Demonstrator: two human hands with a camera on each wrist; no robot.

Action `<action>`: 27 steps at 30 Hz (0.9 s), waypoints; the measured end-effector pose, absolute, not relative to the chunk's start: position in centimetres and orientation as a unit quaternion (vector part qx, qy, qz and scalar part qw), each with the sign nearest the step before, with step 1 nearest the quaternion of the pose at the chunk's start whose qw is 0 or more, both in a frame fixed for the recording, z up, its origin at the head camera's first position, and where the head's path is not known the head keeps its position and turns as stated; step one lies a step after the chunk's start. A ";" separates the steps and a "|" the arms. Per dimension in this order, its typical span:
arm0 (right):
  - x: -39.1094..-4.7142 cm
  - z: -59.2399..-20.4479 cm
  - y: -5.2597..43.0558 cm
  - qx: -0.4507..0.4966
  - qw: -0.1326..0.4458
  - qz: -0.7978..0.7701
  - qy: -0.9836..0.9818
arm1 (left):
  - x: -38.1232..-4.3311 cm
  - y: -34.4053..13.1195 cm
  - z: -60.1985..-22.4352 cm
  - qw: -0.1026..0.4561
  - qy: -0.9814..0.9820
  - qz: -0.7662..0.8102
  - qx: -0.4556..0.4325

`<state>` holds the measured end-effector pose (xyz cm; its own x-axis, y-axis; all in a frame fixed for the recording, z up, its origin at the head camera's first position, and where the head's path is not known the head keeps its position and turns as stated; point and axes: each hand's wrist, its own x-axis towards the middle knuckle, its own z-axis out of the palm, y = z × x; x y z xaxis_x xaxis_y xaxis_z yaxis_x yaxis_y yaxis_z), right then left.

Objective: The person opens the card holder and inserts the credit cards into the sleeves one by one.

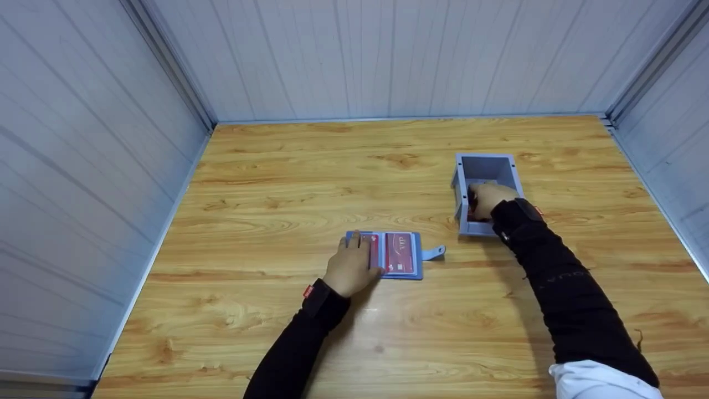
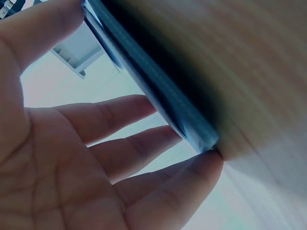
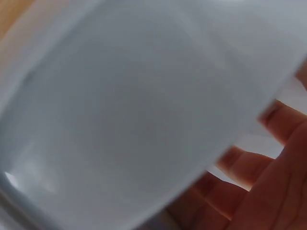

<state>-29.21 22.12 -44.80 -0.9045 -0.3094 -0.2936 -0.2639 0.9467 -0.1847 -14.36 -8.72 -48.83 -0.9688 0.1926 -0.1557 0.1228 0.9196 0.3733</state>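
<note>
A blue card holder (image 1: 418,260) lies unfolded on the wooden table, its snap strap (image 1: 433,252) reaching right. A red card (image 1: 399,249) shows in its right page, and another red card (image 1: 375,254) is partly covered on the left page. My left hand (image 1: 348,269) rests on the left page, fingers extended, the thumb near the lower edge; the left wrist view shows fingertips touching the holder's edge (image 2: 158,86). My right hand (image 1: 490,198) reaches into a grey plastic bin (image 1: 482,228). Something reddish shows beneath it; the bin wall (image 3: 129,120) hides the fingertips.
The wooden tabletop (image 1: 277,183) extends around both items. Pale panel walls (image 1: 365,61) enclose it at the back and on both sides. The bin stands to the right of the card holder, a short gap between them.
</note>
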 end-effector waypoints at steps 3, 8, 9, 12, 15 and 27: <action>-29.2 -44.8 22.2 -0.147 0.155 -0.072 0.974 | -14.4 -8.7 -48.9 0.091 0.976 0.179 0.082; -28.9 -44.9 22.3 -0.148 0.119 -0.074 0.979 | -14.4 -8.7 -49.0 0.093 0.976 0.182 0.081; -28.8 -44.9 22.2 -0.147 0.112 -0.073 0.980 | -14.4 -8.7 -49.0 0.094 0.975 0.183 0.081; -28.9 -45.0 22.3 -0.145 0.093 -0.070 0.983 | -14.4 -8.7 -49.0 0.095 0.976 0.180 0.081; -29.1 -45.0 22.4 -0.141 0.085 -0.073 0.984 | -14.4 -8.7 -48.9 0.096 0.976 0.178 0.081; -29.2 -43.5 23.0 -0.136 0.088 -0.100 0.982 | -14.3 -8.7 -48.7 0.093 0.975 0.184 0.082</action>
<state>-29.21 23.04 -43.49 -0.9472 -0.2855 -0.1462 -0.2499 0.9426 -0.2213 -14.29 -8.70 -48.74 -0.9691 0.1947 -0.1512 0.1264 0.9189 0.3736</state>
